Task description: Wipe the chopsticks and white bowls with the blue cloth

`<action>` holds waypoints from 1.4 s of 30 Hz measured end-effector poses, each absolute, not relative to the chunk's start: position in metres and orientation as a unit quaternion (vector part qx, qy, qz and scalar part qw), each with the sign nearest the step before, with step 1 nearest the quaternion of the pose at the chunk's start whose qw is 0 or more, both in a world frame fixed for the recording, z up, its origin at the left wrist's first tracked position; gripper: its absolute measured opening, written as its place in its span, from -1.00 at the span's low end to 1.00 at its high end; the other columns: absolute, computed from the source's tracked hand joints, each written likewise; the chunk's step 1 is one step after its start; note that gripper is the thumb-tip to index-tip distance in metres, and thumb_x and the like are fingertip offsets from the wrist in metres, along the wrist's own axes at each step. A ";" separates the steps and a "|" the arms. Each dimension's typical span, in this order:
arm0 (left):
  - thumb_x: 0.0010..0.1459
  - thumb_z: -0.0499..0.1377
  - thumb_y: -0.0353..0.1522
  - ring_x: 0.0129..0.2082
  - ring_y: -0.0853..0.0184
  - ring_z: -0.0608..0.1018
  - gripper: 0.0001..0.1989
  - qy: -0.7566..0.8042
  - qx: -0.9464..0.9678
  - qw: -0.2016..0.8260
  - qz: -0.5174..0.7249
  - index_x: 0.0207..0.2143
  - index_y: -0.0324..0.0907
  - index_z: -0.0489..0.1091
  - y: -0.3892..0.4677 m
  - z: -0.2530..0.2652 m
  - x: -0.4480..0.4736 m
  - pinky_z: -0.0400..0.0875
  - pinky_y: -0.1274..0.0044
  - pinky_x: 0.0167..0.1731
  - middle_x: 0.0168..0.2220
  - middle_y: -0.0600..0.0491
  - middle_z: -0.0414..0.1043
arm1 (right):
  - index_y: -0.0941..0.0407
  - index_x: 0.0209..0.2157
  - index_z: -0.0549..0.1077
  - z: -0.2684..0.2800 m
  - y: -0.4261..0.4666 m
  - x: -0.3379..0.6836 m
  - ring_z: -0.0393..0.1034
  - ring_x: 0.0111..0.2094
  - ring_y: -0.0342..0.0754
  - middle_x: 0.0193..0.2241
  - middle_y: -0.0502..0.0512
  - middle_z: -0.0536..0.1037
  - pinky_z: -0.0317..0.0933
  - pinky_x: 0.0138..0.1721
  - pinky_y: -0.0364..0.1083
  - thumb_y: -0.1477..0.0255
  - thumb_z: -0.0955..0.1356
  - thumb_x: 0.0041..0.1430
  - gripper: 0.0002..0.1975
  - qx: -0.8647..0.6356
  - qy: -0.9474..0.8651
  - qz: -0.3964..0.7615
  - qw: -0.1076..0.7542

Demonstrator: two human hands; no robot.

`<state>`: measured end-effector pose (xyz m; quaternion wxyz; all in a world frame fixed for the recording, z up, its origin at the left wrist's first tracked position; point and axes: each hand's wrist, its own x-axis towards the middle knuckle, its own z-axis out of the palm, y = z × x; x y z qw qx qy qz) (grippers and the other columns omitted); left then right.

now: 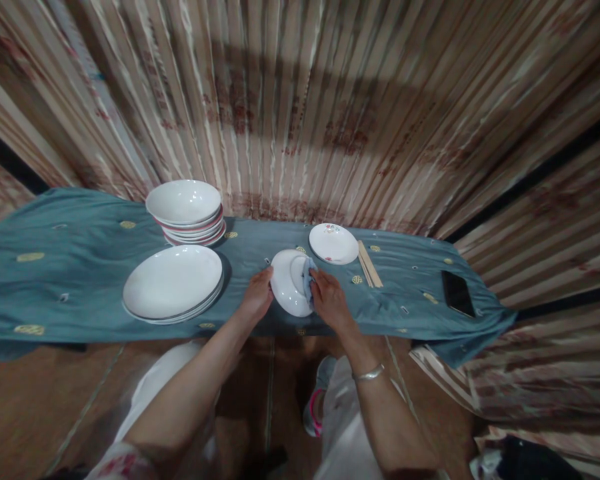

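Gripping a white plate (pixel 284 285) by its rim with the left fingers (pixel 267 276); clutching a blue cloth (pixel 307 279) against it with the right fingers (pixel 317 281) (so holding it between both). Working beside stacked plates (pixel 173 283) left of the fingers and a flowered plate (pixel 334 243) beyond the right ones.

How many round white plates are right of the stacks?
2: a shiny white plate in the left hand; a floral-patterned white plate beyond it. Others may hide underneath.
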<state>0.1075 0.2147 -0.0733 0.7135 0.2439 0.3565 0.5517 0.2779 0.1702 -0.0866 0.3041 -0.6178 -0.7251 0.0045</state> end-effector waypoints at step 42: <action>-0.22 0.36 -0.42 -0.45 0.36 0.50 -0.72 0.264 0.375 0.767 0.449 -0.34 -0.23 0.54 0.193 -0.047 0.100 0.36 0.55 -0.40 -0.48 0.06 0.52 | 0.11 0.15 0.27 -0.049 0.148 0.232 -0.03 0.28 -0.06 0.23 0.15 0.19 -0.08 0.28 0.06 0.46 0.10 0.30 -0.58 -0.505 -0.765 0.089 0.391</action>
